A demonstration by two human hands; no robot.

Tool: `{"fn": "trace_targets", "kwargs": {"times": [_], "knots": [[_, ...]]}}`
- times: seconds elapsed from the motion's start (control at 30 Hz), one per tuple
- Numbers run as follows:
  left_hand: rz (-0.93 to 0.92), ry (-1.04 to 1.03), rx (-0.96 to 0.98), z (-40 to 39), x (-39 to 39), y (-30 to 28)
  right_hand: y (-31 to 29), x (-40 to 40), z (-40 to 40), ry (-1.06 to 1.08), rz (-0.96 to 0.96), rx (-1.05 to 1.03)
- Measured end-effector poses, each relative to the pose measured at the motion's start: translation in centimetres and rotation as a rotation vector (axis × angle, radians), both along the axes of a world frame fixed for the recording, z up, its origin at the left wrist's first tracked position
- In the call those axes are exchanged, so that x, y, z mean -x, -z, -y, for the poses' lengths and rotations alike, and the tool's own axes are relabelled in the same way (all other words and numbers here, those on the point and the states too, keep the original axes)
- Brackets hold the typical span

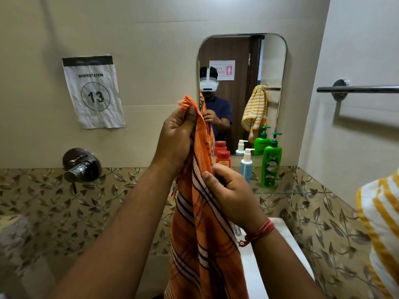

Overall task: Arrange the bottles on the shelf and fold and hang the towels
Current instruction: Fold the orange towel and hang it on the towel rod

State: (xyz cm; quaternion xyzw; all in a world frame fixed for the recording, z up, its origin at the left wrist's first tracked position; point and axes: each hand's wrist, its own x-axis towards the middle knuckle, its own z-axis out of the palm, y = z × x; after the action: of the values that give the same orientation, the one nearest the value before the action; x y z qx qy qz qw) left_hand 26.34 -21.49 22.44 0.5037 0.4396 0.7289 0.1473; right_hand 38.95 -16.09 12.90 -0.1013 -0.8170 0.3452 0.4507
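I hold the long orange woven towel with dark and white stripes (203,223) up in front of me, bunched lengthwise, and it hangs down past the lower edge of the view; my left hand (176,137) grips it near its fringed top end, with the fingers curled round the cloth; my right hand (228,195) pinches its edge lower down, between the thumb and the curled fingers, and this wrist has a red thread band (260,233). At the right edge of the view hangs a white towel with yellow stripes (382,225), only partly seen; above it the dark metal towel bar (358,89) is fixed on the right wall. The rounded wall mirror (272,67) is behind the orange towel; under it the glass shelf (280,192) carries three bottles in a row: the red plastic bottle (223,158) near its left end, partly hidden by the towel; the blue and white pump bottle (246,165) in the middle; the tall green pump bottle (271,162) to the right. On the left wall I see a paper sign with the number 13 (92,91); below it a chrome tap valve (81,166).
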Motion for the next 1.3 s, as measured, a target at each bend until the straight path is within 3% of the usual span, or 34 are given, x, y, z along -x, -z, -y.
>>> {"fn": "trace_targets", "kwargs": {"times": [0.23,0.37,0.63,0.83,1.03,1.2,1.3], "knots": [[0.055,-0.060,-0.010,-1.1,1.2,0.3,1.3,-1.1,-1.0,-0.165,0.220,0.156],[0.055,-0.076,-0.012,-1.4,1.5,0.3,1.9,-1.9,-1.8,-0.168,0.193,0.225],[0.068,-0.225,0.008,-2.3,3.0,0.3,1.6,-2.5,-3.2,0.115,-0.079,0.209],[0.032,-0.080,0.012,-2.2,2.0,-0.1,2.2,-1.2,-3.6,-0.067,0.124,0.263],[-0.079,0.065,0.013,-1.5,0.8,-0.9,2.1,-0.2,-2.8,-0.146,0.011,0.262],[0.008,0.032,-0.013,-1.5,1.1,-0.8,2.2,-0.4,-2.9,0.077,-0.010,0.050],[0.042,-0.018,-0.016,-1.8,1.5,-0.5,2.3,-0.6,-2.9,0.127,-0.031,0.055]]}}
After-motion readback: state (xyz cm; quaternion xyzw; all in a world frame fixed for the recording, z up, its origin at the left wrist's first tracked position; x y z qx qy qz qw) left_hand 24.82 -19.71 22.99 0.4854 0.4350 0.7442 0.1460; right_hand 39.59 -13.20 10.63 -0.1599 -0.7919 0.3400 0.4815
